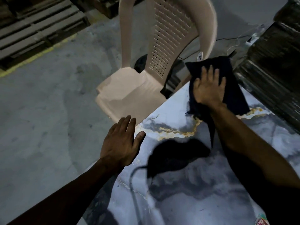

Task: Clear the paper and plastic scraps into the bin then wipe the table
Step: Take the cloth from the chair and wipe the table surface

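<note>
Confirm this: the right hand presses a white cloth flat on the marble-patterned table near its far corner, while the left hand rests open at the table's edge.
Wrong in one respect: the head view shows the right hand pressing a dark navy cloth, not white. Otherwise correct: marble-patterned table, left hand open at its edge.

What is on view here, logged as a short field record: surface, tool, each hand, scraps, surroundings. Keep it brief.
surface: marble-patterned table, white with grey and gold veins
tool: dark cloth, spread flat near the table's far corner
right hand: fingers straight, pressing flat on the cloth
left hand: fingers straight, at the table's left edge, holding nothing
scraps: none visible on the table
bin: not in view
surroundings: beige plastic chair beyond the far edge; concrete floor; wrapped dark stack at right
</note>
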Available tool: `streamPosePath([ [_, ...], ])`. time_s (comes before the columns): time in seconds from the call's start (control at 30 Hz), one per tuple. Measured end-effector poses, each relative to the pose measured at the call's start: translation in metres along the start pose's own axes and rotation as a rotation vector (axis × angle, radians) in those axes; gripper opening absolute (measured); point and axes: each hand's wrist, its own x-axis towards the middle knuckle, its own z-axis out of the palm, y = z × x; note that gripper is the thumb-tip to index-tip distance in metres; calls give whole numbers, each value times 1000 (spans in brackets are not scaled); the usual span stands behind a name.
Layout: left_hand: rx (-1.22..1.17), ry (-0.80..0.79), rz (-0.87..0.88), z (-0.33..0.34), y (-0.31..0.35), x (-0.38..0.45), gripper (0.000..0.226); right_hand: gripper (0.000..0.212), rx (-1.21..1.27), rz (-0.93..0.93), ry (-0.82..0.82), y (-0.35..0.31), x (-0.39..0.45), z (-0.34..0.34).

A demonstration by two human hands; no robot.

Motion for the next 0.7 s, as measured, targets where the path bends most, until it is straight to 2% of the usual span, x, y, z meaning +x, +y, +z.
streamPosePath([
  [0.17,-3,8,-7,2,-1,0,80,63,60,78,-29,9,27,-8],
  [0.27,-4,7,-3,2,-1,-1,77,63,73,168,-59,24,14,-11],
  [0.47,8,17,35,4,-3,2,79,70,106,649,-70,103,-71,-14],
  [0.53,15,19,51,4,-4,2,80,71,137,746,-103,100,-86,-14],
  [0.6,17,25,63,3,-4,1,79,70,116,687,-89,66,-92,-8],
  [0.7,33,29,98,0,-3,1,77,69,37,353,-95,-5,-98,4],
])
